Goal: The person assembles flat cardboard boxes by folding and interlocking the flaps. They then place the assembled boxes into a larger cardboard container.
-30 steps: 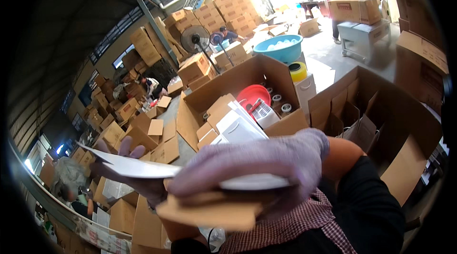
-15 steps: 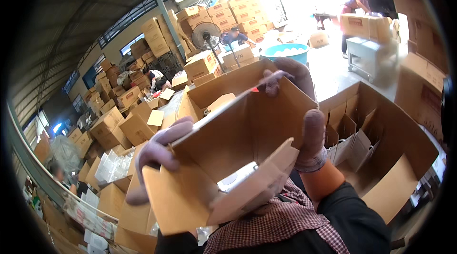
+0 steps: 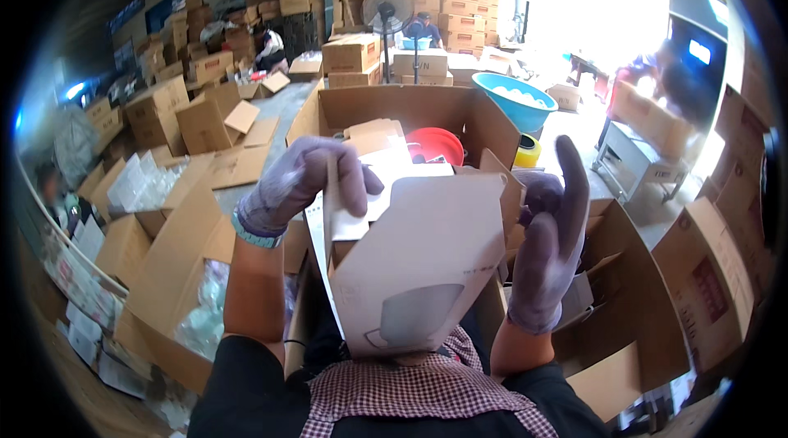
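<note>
A small carton (image 3: 419, 261), white outside with a grey mug-like picture and brown inside, is tilted in front of my chest. My gloved left hand (image 3: 308, 183) is closed on its left upper edge, fingers folded over the white panel. At its right side is my gloved right hand (image 3: 552, 245), with one finger stretched upward and the thumb apart. Its other fingers are partly in shadow by a brown side flap (image 3: 510, 200); whether they touch it I cannot tell. Beyond stands a large open carton (image 3: 386, 100) holding a red round thing (image 3: 435, 145) and loose cardboard.
An open divided carton (image 3: 648, 307) stands at my right, another with clear plastic wrap (image 3: 201, 319) at my left. Farther off are a blue basin (image 3: 515, 101), a yellow tape roll (image 3: 528, 151), a fan (image 3: 387, 11), stacked cartons (image 3: 464, 7) and several people.
The small carton has turned from showing its open inside to showing its white printed face. My right hand has come off its far rim to its right side. My view has levelled.
</note>
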The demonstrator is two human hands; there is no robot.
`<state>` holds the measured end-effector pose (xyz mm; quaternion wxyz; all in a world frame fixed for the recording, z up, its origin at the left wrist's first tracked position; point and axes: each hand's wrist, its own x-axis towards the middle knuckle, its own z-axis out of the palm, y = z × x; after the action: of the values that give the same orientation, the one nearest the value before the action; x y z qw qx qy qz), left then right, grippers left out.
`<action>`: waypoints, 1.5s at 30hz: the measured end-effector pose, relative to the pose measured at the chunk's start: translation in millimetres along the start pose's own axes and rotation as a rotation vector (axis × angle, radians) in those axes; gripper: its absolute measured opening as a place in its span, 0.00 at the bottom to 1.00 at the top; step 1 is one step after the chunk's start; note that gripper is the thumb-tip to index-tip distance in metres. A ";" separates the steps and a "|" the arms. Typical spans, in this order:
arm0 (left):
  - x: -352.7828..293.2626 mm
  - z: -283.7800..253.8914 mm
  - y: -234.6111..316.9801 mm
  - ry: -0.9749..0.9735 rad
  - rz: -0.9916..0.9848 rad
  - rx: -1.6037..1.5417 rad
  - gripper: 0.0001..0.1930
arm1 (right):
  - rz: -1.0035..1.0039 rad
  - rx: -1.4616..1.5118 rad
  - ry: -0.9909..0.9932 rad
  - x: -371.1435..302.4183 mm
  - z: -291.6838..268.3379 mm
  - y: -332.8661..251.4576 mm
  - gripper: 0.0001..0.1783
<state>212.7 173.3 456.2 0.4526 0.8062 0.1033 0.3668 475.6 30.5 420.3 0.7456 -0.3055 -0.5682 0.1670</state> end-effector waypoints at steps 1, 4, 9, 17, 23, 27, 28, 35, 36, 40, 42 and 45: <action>4.8 5.6 -1.9 0.056 0.052 0.030 0.35 | -0.241 -0.022 -0.044 -1.6 8.9 13.1 0.48; 18.7 14.0 6.9 -0.003 -0.135 0.476 0.23 | -0.413 -0.432 -0.322 -2.1 8.6 21.7 0.59; 19.3 25.9 -9.0 0.178 0.043 0.608 0.25 | -0.282 -0.870 -0.516 13.0 21.1 14.8 0.51; -7.5 45.5 -60.2 0.453 0.480 0.275 0.25 | -0.269 -0.792 -0.846 25.2 14.7 18.5 0.38; -18.7 31.3 -52.4 0.304 0.638 0.407 0.41 | -0.550 -0.969 -0.701 19.3 20.6 0.4 0.46; -35.1 -1.2 -62.9 0.440 0.702 0.446 0.34 | -0.535 -0.483 -0.104 -9.6 1.5 33.1 0.25; -45.0 -17.3 -66.2 0.584 0.681 0.436 0.32 | -0.393 -0.404 -0.007 -14.9 -12.0 46.1 0.22; -52.4 -102.7 -95.1 1.282 0.281 0.302 0.33 | 0.581 -0.097 -0.182 -61.1 -121.1 159.9 0.20; -42.3 -100.3 -105.7 1.184 0.318 0.167 0.36 | 0.462 0.114 -0.198 -73.0 -101.8 163.7 0.20; -4.2 -44.6 -156.1 0.838 0.209 -0.440 0.40 | 0.383 -0.046 -0.417 -95.2 -74.9 123.6 0.26; 11.0 -17.9 -193.8 0.700 0.091 -0.628 0.38 | 0.138 -0.239 -0.375 -107.1 -86.5 123.9 0.31; 32.9 41.1 -240.6 0.703 -0.263 -0.914 0.36 | -0.244 -0.617 -0.216 -91.5 -112.4 101.2 0.39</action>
<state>304.0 299.7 265.6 0.7342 0.3399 0.1778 0.5603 564.9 22.8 267.9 0.5680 -0.4270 -0.6999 -0.0717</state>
